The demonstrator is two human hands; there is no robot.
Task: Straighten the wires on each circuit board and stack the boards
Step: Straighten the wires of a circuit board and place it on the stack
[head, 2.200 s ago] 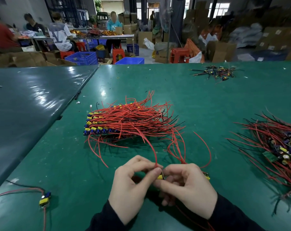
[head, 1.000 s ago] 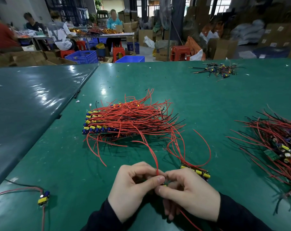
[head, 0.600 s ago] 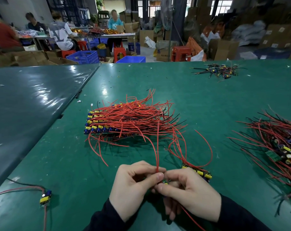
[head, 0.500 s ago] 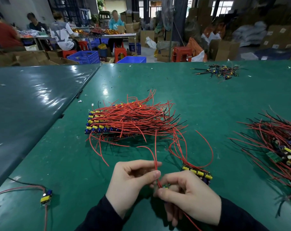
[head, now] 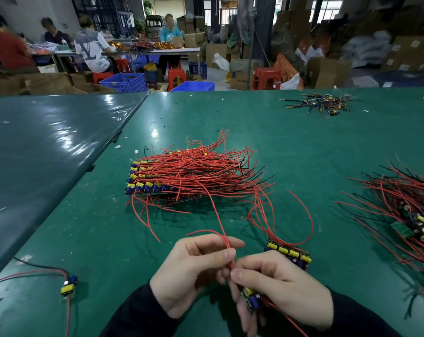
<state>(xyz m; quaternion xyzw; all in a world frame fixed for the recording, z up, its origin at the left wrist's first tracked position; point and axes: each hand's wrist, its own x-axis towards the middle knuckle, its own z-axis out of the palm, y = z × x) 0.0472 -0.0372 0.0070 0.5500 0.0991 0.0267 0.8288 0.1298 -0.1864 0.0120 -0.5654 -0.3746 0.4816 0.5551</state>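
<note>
A small circuit board (head: pixel 251 299) with yellow and blue parts sits in my right hand (head: pixel 281 288), fingers curled round it. Its red wire (head: pixel 220 224) rises from the board, pinched between thumb and fingers of my left hand (head: pixel 194 266). Just right of my hands lies a short stack of boards (head: pixel 290 254) with red wires curving away. A large stack of boards (head: pixel 157 181) with straightened red wires lies mid-table. A tangled heap of boards (head: pixel 410 215) sits at the right edge.
A single board (head: pixel 68 287) with red and black leads lies at the near left. A small pile of dark wire parts (head: pixel 321 105) rests far right on the green table (head: pixel 303 147). A darker table (head: pixel 40 147) adjoins on the left. People sit at a far bench.
My left hand's fingers have opened out and slid up along the red wire, which now stands straighter. My right hand has turned, so the board shows below its fingers.
</note>
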